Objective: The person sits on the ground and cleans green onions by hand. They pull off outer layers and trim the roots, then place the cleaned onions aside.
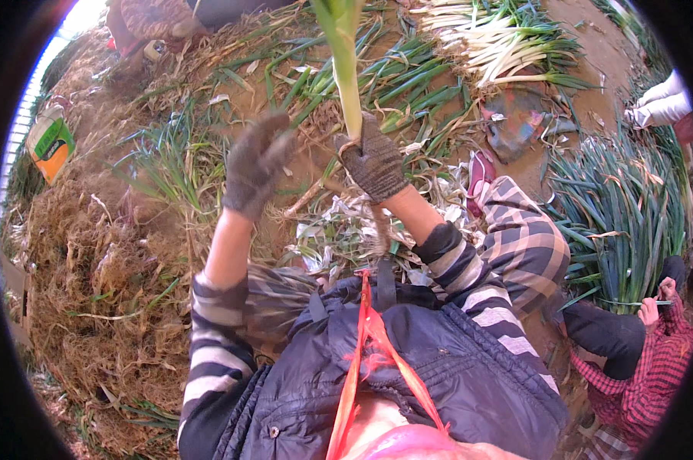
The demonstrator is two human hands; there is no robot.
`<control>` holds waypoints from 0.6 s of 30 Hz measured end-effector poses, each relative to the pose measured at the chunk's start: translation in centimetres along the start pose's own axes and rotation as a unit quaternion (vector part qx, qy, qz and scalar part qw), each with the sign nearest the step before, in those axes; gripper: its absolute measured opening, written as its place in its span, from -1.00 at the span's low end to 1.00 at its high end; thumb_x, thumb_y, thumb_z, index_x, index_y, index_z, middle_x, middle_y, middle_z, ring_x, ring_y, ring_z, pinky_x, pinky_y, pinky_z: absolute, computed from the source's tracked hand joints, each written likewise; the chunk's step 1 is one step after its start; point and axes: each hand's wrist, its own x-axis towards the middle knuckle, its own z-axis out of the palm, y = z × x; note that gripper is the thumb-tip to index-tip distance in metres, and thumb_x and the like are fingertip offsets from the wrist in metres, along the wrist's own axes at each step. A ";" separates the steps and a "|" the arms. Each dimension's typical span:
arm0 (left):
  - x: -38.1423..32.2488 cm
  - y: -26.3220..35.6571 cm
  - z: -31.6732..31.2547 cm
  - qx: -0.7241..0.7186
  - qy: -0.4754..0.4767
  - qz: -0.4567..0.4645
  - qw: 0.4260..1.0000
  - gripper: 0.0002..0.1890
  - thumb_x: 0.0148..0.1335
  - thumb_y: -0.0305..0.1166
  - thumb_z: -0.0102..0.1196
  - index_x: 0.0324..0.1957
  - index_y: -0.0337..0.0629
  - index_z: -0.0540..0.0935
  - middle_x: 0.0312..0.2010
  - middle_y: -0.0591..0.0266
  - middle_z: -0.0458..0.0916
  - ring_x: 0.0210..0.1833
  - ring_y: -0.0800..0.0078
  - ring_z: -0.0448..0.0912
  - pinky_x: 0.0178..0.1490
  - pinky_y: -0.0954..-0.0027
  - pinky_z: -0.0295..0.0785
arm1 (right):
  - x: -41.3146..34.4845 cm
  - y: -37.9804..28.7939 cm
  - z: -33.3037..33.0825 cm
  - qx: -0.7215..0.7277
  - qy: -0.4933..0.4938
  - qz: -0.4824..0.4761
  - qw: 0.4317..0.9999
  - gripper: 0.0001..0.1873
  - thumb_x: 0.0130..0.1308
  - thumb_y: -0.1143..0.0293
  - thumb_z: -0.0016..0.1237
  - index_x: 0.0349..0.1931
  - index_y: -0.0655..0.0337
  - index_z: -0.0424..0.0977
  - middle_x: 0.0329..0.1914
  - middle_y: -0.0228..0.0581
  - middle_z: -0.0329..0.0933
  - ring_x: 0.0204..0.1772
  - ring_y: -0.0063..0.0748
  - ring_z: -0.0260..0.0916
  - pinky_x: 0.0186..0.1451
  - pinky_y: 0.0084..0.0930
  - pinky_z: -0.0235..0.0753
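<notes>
A large scallion (348,75) points upward and away from me, its green leaves running out of the top of the picture. My right hand (375,158), in a dark knit glove, grips it near its white base. To the left, my left hand (259,161) is raised in a matching glove and blurred. Its fingers are apart, and I see nothing in them. A rough cord or stalk (379,227) hangs below my right wrist; what it is I cannot tell. Pale peeled skins (346,215) litter the ground under my hands, with unpeeled scallions (177,167) lying left of them.
Tangled roots (105,287) heap up at left, near a printed bag (51,144). Cleaned scallions (496,40) lie at upper right beside a cloth (519,123). A co-worker's hands (657,302) hold a tie at a large scallion bundle (622,213). Another person's white sleeves (665,103) enter at right.
</notes>
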 end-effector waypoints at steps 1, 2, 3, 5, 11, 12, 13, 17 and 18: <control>1.5 0.5 0.3 -0.028 0.031 0.028 0.999 -0.64 0.22 -0.41 0.18 0.05 -0.26 0.50 0.00 0.16 0.52 -0.04 0.45 0.52 0.05 0.41 0.48 | -0.9 0.2 0.1 -0.030 -0.013 -0.004 0.999 -0.53 0.24 0.17 -0.01 0.07 0.22 0.28 -0.39 0.09 0.50 -0.39 0.08 0.50 -0.35 -0.14 0.47; 3.1 0.9 0.9 -0.119 0.031 -0.008 0.992 -0.61 0.20 -0.39 0.20 0.06 -0.25 0.50 -0.02 0.17 0.53 -0.07 0.44 0.53 0.02 0.42 0.49 | -1.6 0.2 0.3 -0.058 -0.026 -0.015 0.998 -0.52 0.25 0.11 -0.04 0.06 0.21 0.27 -0.39 0.08 0.51 -0.40 0.09 0.50 -0.38 -0.11 0.46; 4.6 0.9 1.3 -0.214 0.016 0.017 0.977 -0.59 0.19 -0.37 0.22 0.07 -0.25 0.49 -0.04 0.17 0.54 -0.09 0.44 0.54 -0.01 0.44 0.49 | -2.3 0.1 0.8 -0.089 -0.027 -0.025 0.995 -0.50 0.26 0.05 -0.06 0.06 0.21 0.26 -0.39 0.08 0.52 -0.41 0.09 0.50 -0.41 -0.09 0.45; 7.1 0.3 1.5 -0.161 0.094 -0.038 0.982 -0.56 0.20 -0.35 0.22 0.09 -0.26 0.47 -0.08 0.18 0.56 -0.08 0.44 0.54 0.01 0.44 0.46 | -3.8 -0.5 1.0 -0.114 -0.139 -0.018 0.983 -0.42 0.25 0.06 -0.06 0.17 0.18 0.19 -0.32 0.07 0.52 -0.33 0.11 0.52 -0.37 -0.13 0.47; 7.0 -4.8 0.2 -0.310 0.156 -0.152 0.925 -0.55 0.21 -0.22 0.22 0.05 -0.28 0.49 -0.15 0.18 0.59 -0.16 0.42 0.56 -0.10 0.39 0.49 | 1.1 1.8 0.2 0.319 -0.205 0.052 0.924 -0.61 0.26 0.30 0.05 0.07 0.19 0.39 -0.11 -0.23 0.52 -0.05 -0.40 0.49 0.03 -0.50 0.49; 6.5 -5.5 0.3 -0.282 0.153 -0.167 0.932 -0.55 0.23 -0.20 0.20 0.05 -0.28 0.49 -0.15 0.17 0.60 -0.17 0.42 0.56 -0.11 0.40 0.49 | 2.5 2.3 0.7 0.379 -0.224 0.080 0.894 -0.64 0.28 0.52 -0.06 0.10 0.26 0.39 -0.06 -0.18 0.54 -0.03 -0.49 0.49 -0.05 -0.56 0.53; 6.2 -6.1 0.2 -0.251 0.161 -0.185 0.936 -0.55 0.25 -0.17 0.18 0.05 -0.28 0.49 -0.15 0.16 0.60 -0.18 0.43 0.56 -0.11 0.40 0.49 | 3.9 2.1 2.4 0.407 -0.215 0.161 0.873 -0.65 0.28 0.51 -0.07 0.09 0.27 0.40 -0.06 -0.20 0.55 -0.04 -0.49 0.49 -0.05 -0.55 0.54; 6.4 -7.0 -0.6 -0.198 0.224 -0.099 0.949 -0.50 0.17 -0.02 0.23 -0.08 -0.29 0.61 -0.28 0.24 0.63 -0.27 0.54 0.53 -0.18 0.49 0.42 | 5.1 -0.6 8.7 0.401 -0.093 0.080 0.908 -0.73 0.25 0.43 -0.03 -0.04 0.26 0.44 -0.24 -0.27 0.54 -0.23 -0.41 0.48 -0.21 -0.43 0.50; 6.5 -7.0 -1.8 -0.206 0.234 -0.089 0.946 -0.55 0.18 -0.03 0.21 -0.15 -0.27 0.62 -0.29 0.22 0.64 -0.30 0.51 0.56 -0.25 0.43 0.46 | 4.2 -1.4 9.4 0.352 -0.047 -0.008 0.935 -0.76 0.24 0.41 -0.01 -0.10 0.25 0.46 -0.32 -0.29 0.54 -0.32 -0.38 0.48 -0.29 -0.39 0.47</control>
